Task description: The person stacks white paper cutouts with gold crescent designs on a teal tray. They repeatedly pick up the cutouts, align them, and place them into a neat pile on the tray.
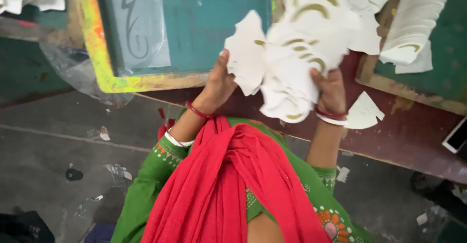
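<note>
Head view: both hands hold a fanned bundle of white printed paper cutouts [287, 73] above the bench [413, 131]; left hand [219, 85] and right hand [331, 90] each grip clamped on its lower edges, seemingly squaring them.

Soft, even daylight with faint shadows; the white paper cutouts [292, 53] are motion-blurred.
</note>
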